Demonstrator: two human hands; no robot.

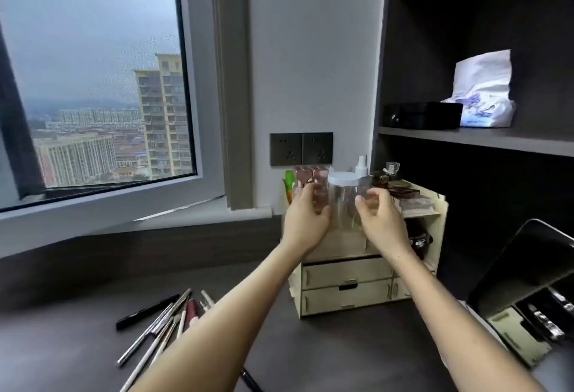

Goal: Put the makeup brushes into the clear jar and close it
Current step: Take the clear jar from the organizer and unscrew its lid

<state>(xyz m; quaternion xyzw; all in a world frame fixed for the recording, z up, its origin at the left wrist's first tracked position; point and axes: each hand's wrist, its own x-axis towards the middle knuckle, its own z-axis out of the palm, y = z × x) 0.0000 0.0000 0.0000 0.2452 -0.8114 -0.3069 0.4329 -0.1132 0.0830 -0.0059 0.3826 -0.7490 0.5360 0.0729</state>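
Brushes (161,326) lie nearest; open hands (306,217) flank jar (343,202).

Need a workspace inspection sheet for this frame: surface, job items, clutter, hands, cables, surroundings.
Surface: dark desk, mostly bare in the middle.
Job's things: clear jar with white lid on, upright on top of the wooden drawer organizer; makeup brushes lying loose on the desk at lower left.
Clutter: cosmetics and a spray bottle behind the jar; mirror at right.
Hands: left hand and right hand flank the jar, fingers open; contact unclear.
Cables: nothing seen; two wall sockets unused.
Surroundings: window left; shelf with black box and tissue pack.
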